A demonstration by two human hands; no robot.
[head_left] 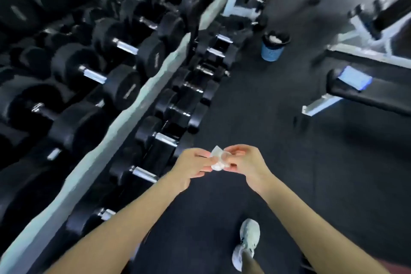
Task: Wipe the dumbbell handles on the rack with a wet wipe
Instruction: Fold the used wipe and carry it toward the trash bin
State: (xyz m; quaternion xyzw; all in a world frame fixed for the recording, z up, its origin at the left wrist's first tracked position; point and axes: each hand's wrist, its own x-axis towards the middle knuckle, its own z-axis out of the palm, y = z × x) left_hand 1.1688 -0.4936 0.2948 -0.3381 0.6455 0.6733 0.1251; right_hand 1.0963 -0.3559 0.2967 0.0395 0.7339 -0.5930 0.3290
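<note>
Both hands meet over the gym floor: my left hand (194, 165) and right hand (241, 161) pinch a small white wipe (217, 159) between them, fingers closed on its opposite edges, beside the rack (124, 115) but not touching it. The wipe looks crumpled, limp and near weightless; I judge it will drape and bunch rather than hold shape, so I would spread it across the palm and wrap it round a handle (144, 174). The nearest chrome handle lies just left of my left hand on the lower tier, between black heads. It looks smooth, likely slick when wet. The dumbbells (106, 69) look heavy and can stay seated.
</note>
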